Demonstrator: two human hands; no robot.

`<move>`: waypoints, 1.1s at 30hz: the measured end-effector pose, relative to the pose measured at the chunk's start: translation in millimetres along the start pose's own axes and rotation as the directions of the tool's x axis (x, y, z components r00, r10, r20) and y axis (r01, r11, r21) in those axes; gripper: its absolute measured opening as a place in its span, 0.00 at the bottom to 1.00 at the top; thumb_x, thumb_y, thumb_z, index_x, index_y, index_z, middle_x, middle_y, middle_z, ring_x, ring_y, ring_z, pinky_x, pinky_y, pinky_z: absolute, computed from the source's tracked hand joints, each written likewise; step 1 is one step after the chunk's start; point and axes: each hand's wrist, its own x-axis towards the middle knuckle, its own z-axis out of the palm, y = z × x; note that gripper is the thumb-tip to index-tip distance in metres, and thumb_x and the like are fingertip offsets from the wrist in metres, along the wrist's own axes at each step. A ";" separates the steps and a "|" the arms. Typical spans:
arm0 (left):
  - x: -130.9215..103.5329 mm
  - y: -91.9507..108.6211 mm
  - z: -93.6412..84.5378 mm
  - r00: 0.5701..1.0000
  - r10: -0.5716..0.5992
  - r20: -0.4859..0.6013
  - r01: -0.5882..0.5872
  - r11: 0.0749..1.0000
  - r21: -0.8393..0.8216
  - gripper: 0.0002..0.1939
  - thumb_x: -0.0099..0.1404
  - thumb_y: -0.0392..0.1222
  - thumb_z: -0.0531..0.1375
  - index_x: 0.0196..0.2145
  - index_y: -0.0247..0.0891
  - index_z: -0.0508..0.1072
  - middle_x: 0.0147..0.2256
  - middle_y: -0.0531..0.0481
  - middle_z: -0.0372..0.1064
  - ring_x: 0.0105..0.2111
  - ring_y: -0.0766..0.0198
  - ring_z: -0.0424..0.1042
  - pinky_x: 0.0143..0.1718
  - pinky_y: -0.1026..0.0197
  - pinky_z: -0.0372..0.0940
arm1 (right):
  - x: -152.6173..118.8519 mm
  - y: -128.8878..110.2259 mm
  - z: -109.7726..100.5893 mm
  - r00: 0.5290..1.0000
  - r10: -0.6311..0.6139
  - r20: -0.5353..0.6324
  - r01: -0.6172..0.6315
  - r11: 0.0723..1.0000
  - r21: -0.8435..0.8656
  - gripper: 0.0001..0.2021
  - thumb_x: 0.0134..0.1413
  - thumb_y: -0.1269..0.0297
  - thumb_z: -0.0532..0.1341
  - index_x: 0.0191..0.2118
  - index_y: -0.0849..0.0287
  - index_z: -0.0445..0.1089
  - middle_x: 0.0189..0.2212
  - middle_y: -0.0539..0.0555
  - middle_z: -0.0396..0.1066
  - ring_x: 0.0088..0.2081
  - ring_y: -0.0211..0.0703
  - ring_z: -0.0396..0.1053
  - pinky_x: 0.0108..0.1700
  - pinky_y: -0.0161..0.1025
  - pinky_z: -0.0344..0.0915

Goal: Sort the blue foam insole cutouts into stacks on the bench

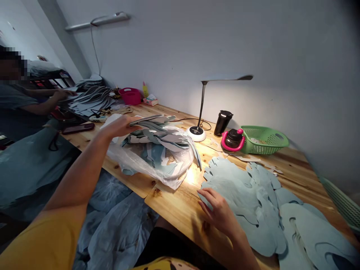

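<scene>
Cut pieces [160, 131] in grey and pale blue, stacked in a loose bunch, are over an open plastic bag [140, 161] on the wooden table [161, 195], with a few ends hanging past the bag's right side. The left hand [120, 125] grasps the bunch at its left end, some of the fingers hidden by the pieces. More pale blue pieces lie inside the bag. The right hand [218, 208] is loosely spread, holding nothing that shows, at the left edge of a spread of pale blue sheets [242, 187]; whether its fingertips press on them, I cannot tell. Behind the bag stands a lit lamp [201, 103], and to its right are a black tumbler [223, 124], a dark jar [233, 140] with a pink handle and a green basket [263, 148]. Farther left along the wall are a tissue box [150, 101] and a pink basket [131, 97]. At far left, another person [17, 101] reaches toward a heap of grey strips [91, 99], with a phone [78, 128] lying nearer on the table.
</scene>
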 end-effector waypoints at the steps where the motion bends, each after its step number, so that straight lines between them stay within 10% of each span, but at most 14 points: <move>1: -2.3 -3.1 -6.7 0.999 0.017 0.034 -0.020 0.997 0.079 0.16 0.52 0.22 0.70 0.39 0.15 0.75 0.29 0.57 0.73 0.32 0.74 0.66 0.34 0.79 0.59 | 0.6 0.0 1.0 1.000 0.002 0.005 -0.002 1.000 0.000 0.14 0.65 0.67 0.56 0.53 0.52 0.73 0.48 0.58 0.76 0.47 0.52 0.76 0.50 0.48 0.75; 7: -8.6 -0.9 -52.0 0.963 0.083 -0.258 0.008 0.942 0.334 0.41 0.54 0.55 0.72 0.52 0.15 0.70 0.46 0.49 0.72 0.48 0.65 0.69 0.56 0.50 0.64 | -4.0 7.1 -0.2 1.000 -0.003 0.012 0.003 0.999 0.038 0.15 0.67 0.66 0.56 0.55 0.53 0.71 0.50 0.59 0.75 0.49 0.51 0.76 0.51 0.46 0.75; 10: -4.1 15.4 -58.1 0.964 0.125 -0.234 -0.017 0.909 0.416 0.56 0.50 0.72 0.66 0.57 0.14 0.64 0.54 0.43 0.68 0.56 0.56 0.65 0.59 0.38 0.58 | -5.1 11.7 -0.3 1.000 -0.002 0.004 0.002 0.999 0.051 0.15 0.67 0.64 0.56 0.56 0.52 0.71 0.50 0.59 0.75 0.50 0.50 0.75 0.51 0.45 0.75; 19: 11.0 43.1 -54.0 0.894 0.344 -0.286 -0.105 0.783 0.613 0.58 0.57 0.78 0.53 0.54 0.09 0.64 0.52 0.44 0.69 0.58 0.47 0.65 0.58 0.34 0.55 | 1.0 14.3 3.7 1.000 0.003 0.018 -0.004 0.999 0.048 0.14 0.68 0.63 0.55 0.55 0.52 0.71 0.50 0.58 0.75 0.49 0.50 0.76 0.50 0.44 0.75; 22: -15.6 34.9 -22.8 0.862 0.456 -0.223 -0.188 0.695 0.694 0.43 0.69 0.67 0.53 0.55 0.16 0.68 0.51 0.47 0.72 0.55 0.51 0.70 0.59 0.36 0.58 | 1.9 17.1 5.6 1.000 0.020 0.018 -0.021 0.998 0.060 0.14 0.67 0.63 0.56 0.54 0.52 0.72 0.49 0.58 0.76 0.48 0.50 0.76 0.50 0.44 0.75; 26: -91.1 -9.0 58.9 0.802 0.572 0.174 -0.551 0.594 0.586 0.20 0.75 0.44 0.57 0.60 0.35 0.71 0.62 0.43 0.67 0.61 0.47 0.68 0.61 0.41 0.65 | 8.1 21.9 14.1 0.981 0.137 -0.137 -0.118 0.984 0.136 0.12 0.68 0.61 0.57 0.49 0.53 0.75 0.45 0.59 0.77 0.46 0.51 0.77 0.48 0.46 0.74; 30: -178.6 -69.2 125.3 0.653 0.659 0.374 -0.744 0.463 0.482 0.25 0.72 0.28 0.54 0.62 0.45 0.70 0.59 0.41 0.70 0.63 0.48 0.67 0.61 0.46 0.67 | 24.4 18.4 19.3 0.888 0.295 -0.352 -0.228 0.948 0.220 0.12 0.68 0.58 0.57 0.43 0.56 0.76 0.41 0.58 0.78 0.43 0.51 0.76 0.45 0.45 0.73; 33: -221.1 -93.6 142.5 0.689 0.606 0.397 -0.714 0.476 0.513 0.27 0.70 0.27 0.56 0.63 0.45 0.68 0.61 0.37 0.68 0.66 0.46 0.62 0.63 0.43 0.64 | 46.6 5.7 23.5 0.915 0.205 -0.349 -0.148 0.972 0.183 0.11 0.68 0.60 0.56 0.42 0.56 0.76 0.41 0.57 0.77 0.44 0.49 0.75 0.47 0.44 0.71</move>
